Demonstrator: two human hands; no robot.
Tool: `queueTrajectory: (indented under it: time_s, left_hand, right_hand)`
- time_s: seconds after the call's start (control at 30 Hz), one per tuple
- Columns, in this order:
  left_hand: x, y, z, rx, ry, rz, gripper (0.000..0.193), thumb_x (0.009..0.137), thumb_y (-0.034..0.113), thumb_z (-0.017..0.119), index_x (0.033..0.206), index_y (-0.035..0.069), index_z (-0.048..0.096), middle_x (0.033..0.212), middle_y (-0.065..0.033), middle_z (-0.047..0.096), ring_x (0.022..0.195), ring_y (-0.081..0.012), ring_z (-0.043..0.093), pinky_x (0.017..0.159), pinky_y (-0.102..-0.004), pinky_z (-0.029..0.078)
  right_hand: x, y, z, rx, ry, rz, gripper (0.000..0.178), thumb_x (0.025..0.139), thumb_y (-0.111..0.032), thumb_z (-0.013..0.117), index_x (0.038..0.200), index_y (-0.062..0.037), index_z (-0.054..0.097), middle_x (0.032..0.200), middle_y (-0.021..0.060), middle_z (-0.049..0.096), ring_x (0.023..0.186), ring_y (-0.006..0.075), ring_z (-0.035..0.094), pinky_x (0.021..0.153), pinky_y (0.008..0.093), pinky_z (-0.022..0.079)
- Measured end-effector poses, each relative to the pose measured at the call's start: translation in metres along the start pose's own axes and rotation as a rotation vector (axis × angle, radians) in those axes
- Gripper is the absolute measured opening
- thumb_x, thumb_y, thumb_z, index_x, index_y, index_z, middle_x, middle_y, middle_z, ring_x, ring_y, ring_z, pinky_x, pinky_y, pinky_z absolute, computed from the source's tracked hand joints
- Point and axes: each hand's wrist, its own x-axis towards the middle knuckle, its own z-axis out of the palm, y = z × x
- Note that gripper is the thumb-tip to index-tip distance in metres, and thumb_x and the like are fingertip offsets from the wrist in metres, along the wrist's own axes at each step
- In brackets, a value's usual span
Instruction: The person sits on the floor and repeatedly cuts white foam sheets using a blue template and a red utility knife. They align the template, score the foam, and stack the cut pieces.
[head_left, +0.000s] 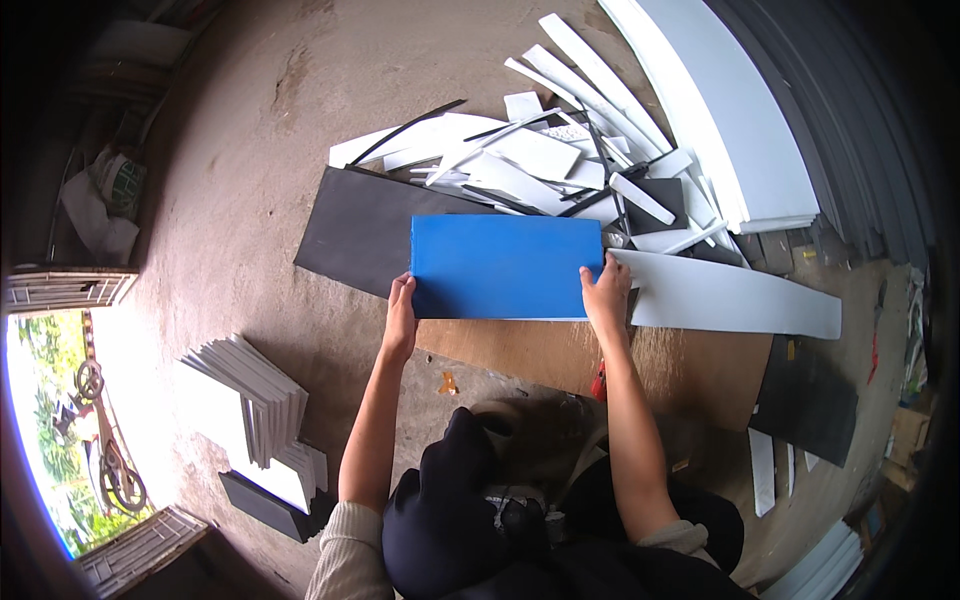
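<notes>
A flat, rectangular blue board [506, 266] is held between the two hands, its long sides running left to right. The left hand [400, 312] is closed on the lower part of its left edge, fingertips pointing up along the side. The right hand [607, 292] grips the lower right corner: its thumb lies on the blue face just inside the edge, and the other fingers reach up beside the right edge, partly hidden. The board's face is smooth and matt, its corners square, and a thin pale line shows along the bottom edge.

Beneath it spreads a brown sheet [715, 370] with pale, scratched streaks near the right wrist. A smooth dark grey sheet [350, 225] emerges at the left, and a tapering white piece [740, 295] extends from beside the right hand. Beyond the board is a tangled heap of white offcuts [530, 155], mixing narrow strips and broad flat scraps. A red tool [599, 382] sits near the right forearm. To the left, thin white panels [250, 390] stand in an uneven stack on the rough, stained concrete floor [240, 200].
</notes>
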Motion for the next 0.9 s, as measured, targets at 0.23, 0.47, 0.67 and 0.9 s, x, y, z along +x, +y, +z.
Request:
queueTrajectory:
  time_s: [0.23,0.47,0.67,0.9]
  left_hand:
    - [-0.038,0.044,-0.016,-0.260,-0.164,-0.083,0.042,0.088,0.030,0.050,0.121,0.005,0.041,0.111,-0.0054,0.051,0.099,-0.0164,0.051,0.086,-0.0357,0.042]
    - [-0.095,0.049,-0.077,-0.309,0.238,0.128,0.036,0.089,0.028,0.049,0.116,0.005,0.048,0.101,-0.0021,0.057,0.091,-0.0103,0.053,0.083,-0.0288,0.042]
    - [-0.153,0.050,-0.127,-0.199,0.635,0.603,0.022,0.088,0.015,0.048,0.108,0.004,0.049,0.094,-0.0029,0.056,0.088,-0.0118,0.052,0.080,-0.0262,0.041]
    - [-0.181,0.025,-0.149,-0.546,0.943,0.560,0.028,0.084,0.008,0.050,0.110,0.004,0.041,0.098,-0.0055,0.051,0.091,-0.0141,0.049,0.079,-0.0289,0.040]
  right_hand:
    - [0.021,-0.014,0.010,0.239,-0.124,0.208,0.050,0.079,-0.037,0.060,0.115,-0.0048,0.045,0.109,0.0184,0.045,0.109,0.0349,0.039,0.086,0.0460,0.038]
    - [0.021,-0.043,0.010,1.014,-0.459,0.151,0.046,0.083,-0.018,0.060,0.118,0.0000,0.037,0.108,0.0143,0.054,0.099,0.0195,0.050,0.088,0.0315,0.037]
    - [0.004,-0.009,0.039,0.992,-0.246,0.237,0.039,0.087,-0.017,0.054,0.119,-0.0017,0.038,0.114,0.0109,0.050,0.102,0.0192,0.048,0.088,0.0322,0.037]
    - [-0.030,-0.060,0.024,-0.009,-0.027,0.253,0.049,0.079,-0.016,0.059,0.122,-0.0039,0.038,0.121,0.0207,0.039,0.108,0.0342,0.040,0.091,0.0413,0.035]
